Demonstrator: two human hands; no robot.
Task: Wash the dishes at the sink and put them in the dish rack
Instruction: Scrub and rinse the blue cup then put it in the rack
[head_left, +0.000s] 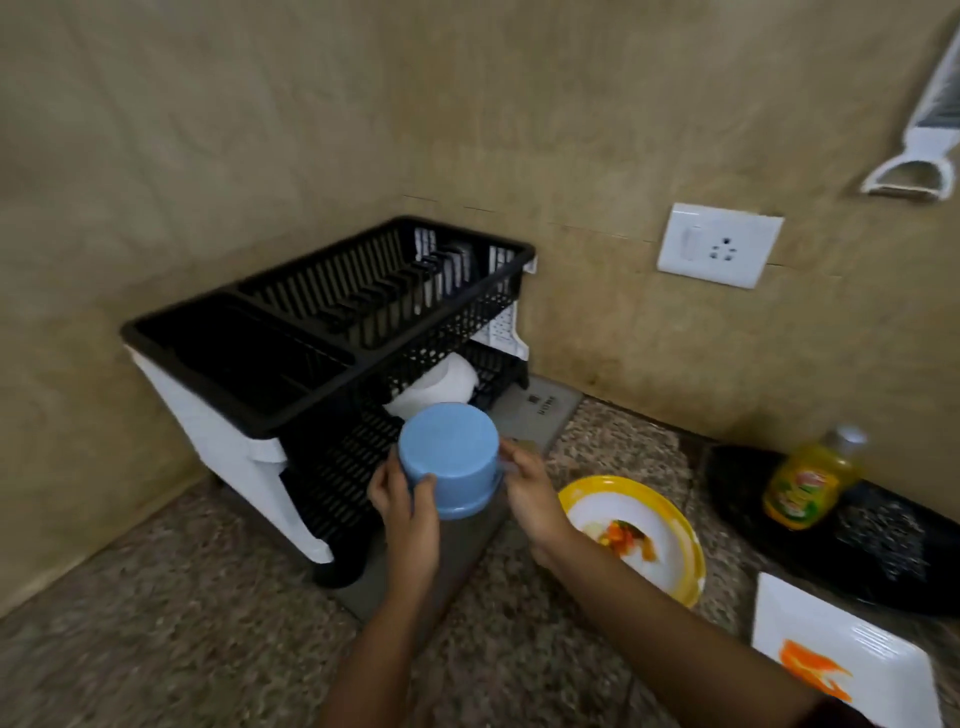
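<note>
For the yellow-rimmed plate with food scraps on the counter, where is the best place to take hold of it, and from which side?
Grip the yellow-rimmed plate at its near-right rim, coming from the right. It lies flat with leftovers in the middle, so a thumb-over, fingers-under pinch on the bare rim avoids the food. The right hand is nearest, and that edge looks unobstructed; the left hand grips the blue cup.

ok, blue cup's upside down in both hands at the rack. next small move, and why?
Probably ease the blue cup forward into the dish rack's lower tier and set it down. It is already inverted, the left hand and right hand hold it at that opening, and a white cup sits further back.
</note>
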